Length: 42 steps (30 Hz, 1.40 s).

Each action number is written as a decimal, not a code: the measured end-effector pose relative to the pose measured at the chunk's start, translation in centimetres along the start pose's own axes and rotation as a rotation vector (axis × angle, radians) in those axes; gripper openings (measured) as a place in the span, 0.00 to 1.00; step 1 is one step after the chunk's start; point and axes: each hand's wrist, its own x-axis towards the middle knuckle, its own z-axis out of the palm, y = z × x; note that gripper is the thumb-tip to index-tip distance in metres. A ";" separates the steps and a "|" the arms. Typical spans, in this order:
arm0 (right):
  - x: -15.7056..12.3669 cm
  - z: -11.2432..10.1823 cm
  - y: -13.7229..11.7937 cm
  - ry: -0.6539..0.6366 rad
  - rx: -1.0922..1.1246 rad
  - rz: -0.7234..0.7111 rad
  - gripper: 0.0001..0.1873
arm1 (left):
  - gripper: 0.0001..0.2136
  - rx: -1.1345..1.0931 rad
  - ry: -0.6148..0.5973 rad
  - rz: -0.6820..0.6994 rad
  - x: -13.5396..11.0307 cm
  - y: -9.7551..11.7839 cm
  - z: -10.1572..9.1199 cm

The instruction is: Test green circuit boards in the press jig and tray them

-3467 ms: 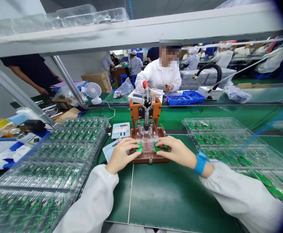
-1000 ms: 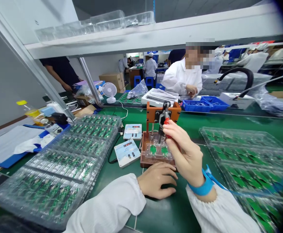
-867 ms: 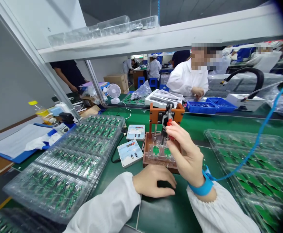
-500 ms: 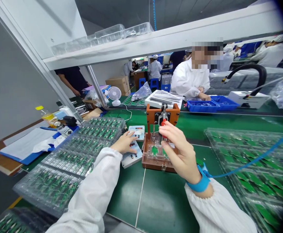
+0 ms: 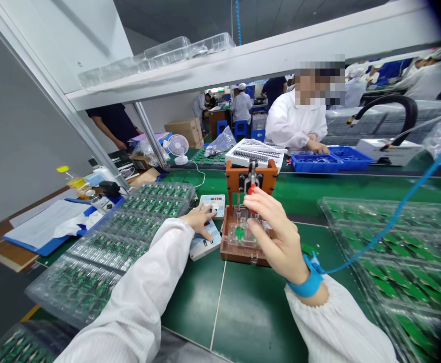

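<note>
1. The right hand (image 5: 280, 234) is closed in a pinch on the red-tipped handle of a toggle clamp (image 5: 251, 189), its fingers wrapped around the handle from the 4 o'clock side.
2. The clamp's handle stands close to upright, its long axis running up and down. The clamp sits on the orange frame (image 5: 250, 174) of a wooden test jig (image 5: 245, 257), which lies just ahead of the right hand at about 11 o'clock.
3. The left hand (image 5: 199, 222) is open, palm down, with its fingers (image 5: 207, 227) resting on a small white tester box (image 5: 204, 244) at 9 o'clock from the jig. It is farther from the clamp than the right hand, which touches it.
4. A green circuit board (image 5: 239, 233) lies in the jig under a clear plate, below the clamp's stem; the right hand hides part of this area.
5. Clear trays of circuit boards lie on the green table (image 5: 195, 312) at 9 o'clock (image 5: 129, 222) and 3 o'clock (image 5: 390, 252) from the jig.
6. A blue wrist strap (image 5: 305, 282) circles the right wrist, and its blue cord (image 5: 386, 237) rises toward 2 o'clock.
7. A co-worker (image 5: 296, 118) in a white coat sits across the table at 12 o'clock, one hand near blue bins (image 5: 316, 162).
</note>
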 end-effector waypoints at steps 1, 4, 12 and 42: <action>0.0 0.0 0.0 0.004 0.002 0.002 0.28 | 0.60 -0.002 -0.008 0.008 0.0 -0.2 0.0; 0.0 0.1 0.0 0.007 0.004 0.007 0.27 | 0.61 -0.034 0.001 0.036 -0.1 -0.9 -0.3; -0.1 0.1 0.1 0.000 -0.001 -0.009 0.27 | 0.65 -0.040 -0.054 -0.044 -0.8 -2.0 -0.7; -0.5 0.3 0.5 0.020 -0.043 -0.039 0.27 | 0.22 -0.270 0.331 -0.203 -4.5 -6.1 -5.2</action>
